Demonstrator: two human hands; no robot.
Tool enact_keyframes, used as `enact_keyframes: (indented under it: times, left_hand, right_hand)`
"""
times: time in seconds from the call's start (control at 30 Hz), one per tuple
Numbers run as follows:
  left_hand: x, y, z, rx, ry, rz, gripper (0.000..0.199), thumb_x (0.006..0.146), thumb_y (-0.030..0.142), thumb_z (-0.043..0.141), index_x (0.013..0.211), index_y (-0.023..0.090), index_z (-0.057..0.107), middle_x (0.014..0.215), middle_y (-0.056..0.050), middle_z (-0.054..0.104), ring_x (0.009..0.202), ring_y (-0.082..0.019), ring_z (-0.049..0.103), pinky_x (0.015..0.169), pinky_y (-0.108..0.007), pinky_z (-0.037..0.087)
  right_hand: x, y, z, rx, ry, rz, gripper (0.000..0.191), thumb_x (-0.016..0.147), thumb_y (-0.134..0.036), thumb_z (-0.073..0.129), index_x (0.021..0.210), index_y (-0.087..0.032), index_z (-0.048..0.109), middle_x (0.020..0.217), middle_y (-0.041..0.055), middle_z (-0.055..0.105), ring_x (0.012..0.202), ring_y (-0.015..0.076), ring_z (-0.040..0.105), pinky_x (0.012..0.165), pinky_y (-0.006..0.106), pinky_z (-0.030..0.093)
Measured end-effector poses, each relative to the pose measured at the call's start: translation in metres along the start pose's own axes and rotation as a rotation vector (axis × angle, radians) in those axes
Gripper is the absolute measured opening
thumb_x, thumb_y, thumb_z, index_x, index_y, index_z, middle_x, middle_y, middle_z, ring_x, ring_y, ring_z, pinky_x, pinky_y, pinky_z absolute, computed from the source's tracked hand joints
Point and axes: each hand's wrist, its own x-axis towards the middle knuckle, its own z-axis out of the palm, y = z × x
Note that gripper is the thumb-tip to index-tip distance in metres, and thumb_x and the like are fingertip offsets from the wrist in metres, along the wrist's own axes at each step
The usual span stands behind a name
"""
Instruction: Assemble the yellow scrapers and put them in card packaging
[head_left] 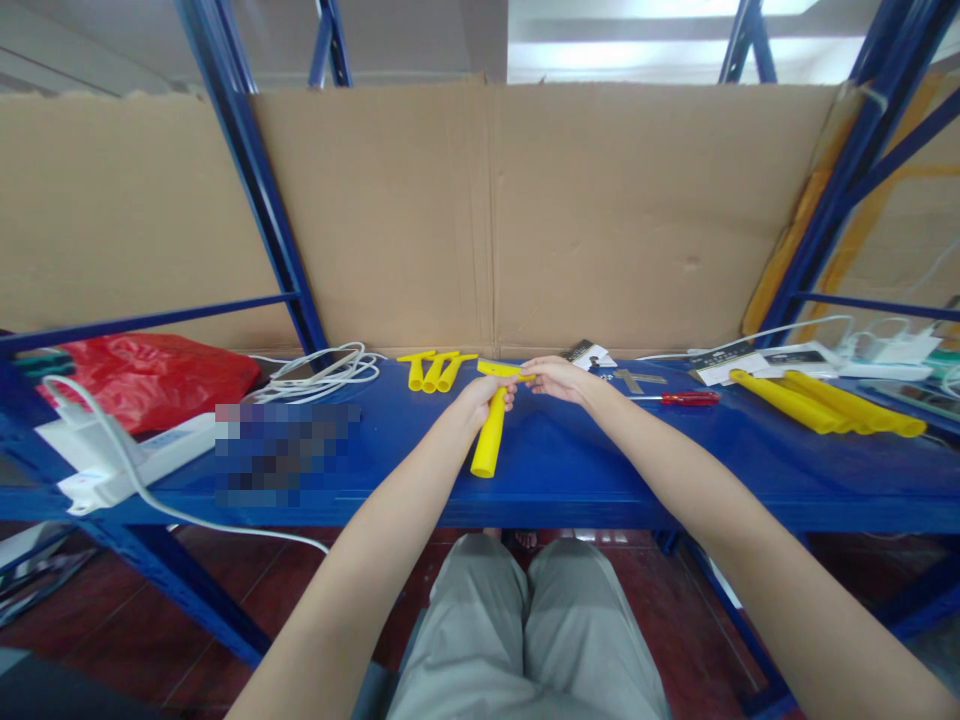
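My left hand point(491, 393) is wrapped around the neck of a yellow T-shaped scraper point(489, 440), just below its crosspiece. The hollow-looking handle slants down toward me. My right hand point(556, 380) pinches at the right end of the crosspiece; whether a small part sits between those fingertips is hidden. Left of my hands, several similar yellow T-shaped pieces point(431, 372) lie side by side. Beyond my right wrist lie flat metal strips point(637, 378) and a red-handled screwdriver point(688, 398).
Several yellow handles point(832, 403) rest at right beside black-and-white packets point(726, 362). A red plastic bag point(165, 375), coiled white cable point(330, 372) and power strip point(150, 460) occupy the left. Cardboard point(585, 220) walls the back between blue posts point(255, 170). A blurred patch hides something at left.
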Motion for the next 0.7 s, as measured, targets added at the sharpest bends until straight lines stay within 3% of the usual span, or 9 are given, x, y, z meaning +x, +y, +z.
enact_keyframes:
  times: [0.37,0.57,0.7]
  left_hand:
    - [-0.004,0.001,0.003,0.027,0.021,-0.003,0.025,0.091,0.001,0.042,0.073,0.013,0.053,0.047,0.004,0.046,0.033,-0.004,0.036,0.034,-0.014,0.029]
    - [-0.001,0.001,0.000,0.006,0.031,0.028,0.024,0.089,0.000,0.045,0.070,0.012,0.054,0.048,0.004,0.046,0.033,-0.004,0.036,0.034,-0.014,0.028]
    - [0.000,0.002,-0.003,-0.011,0.069,0.047,0.023,0.087,0.001,0.049,0.068,0.013,0.052,0.047,0.004,0.045,0.033,-0.004,0.035,0.033,-0.014,0.028]
  right_hand:
    - [-0.001,-0.001,0.000,-0.053,-0.022,0.019,0.016,0.078,-0.002,0.060,0.070,-0.015,0.060,0.064,0.0023,0.063,0.057,0.0095,0.054,0.054,0.021,0.041]
    - [0.002,0.002,-0.001,-0.332,0.134,-0.075,0.006,0.080,-0.019,0.066,0.078,-0.018,0.060,0.070,0.0018,0.063,0.062,0.0109,0.055,0.049,0.020,0.035]
    - [0.002,-0.010,-0.023,-0.462,0.293,-0.234,0.023,0.080,-0.034,0.071,0.092,-0.020,0.058,0.086,0.0050,0.065,0.075,0.0140,0.059,0.058,0.021,0.043]
